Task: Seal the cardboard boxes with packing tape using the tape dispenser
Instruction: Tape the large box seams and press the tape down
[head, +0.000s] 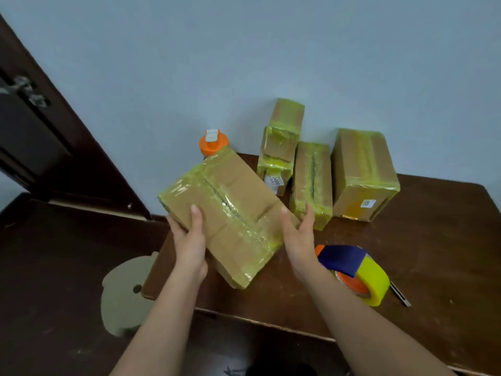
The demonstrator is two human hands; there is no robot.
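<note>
The place looks like a plain room in a home. A dark wooden table stands against a bare pale blue wall, beside a dark wooden door with a metal latch.

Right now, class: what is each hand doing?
Left hand: grips the taped cardboard box at its near edge.
Right hand: open, fingers straight against the box's right end.
</note>
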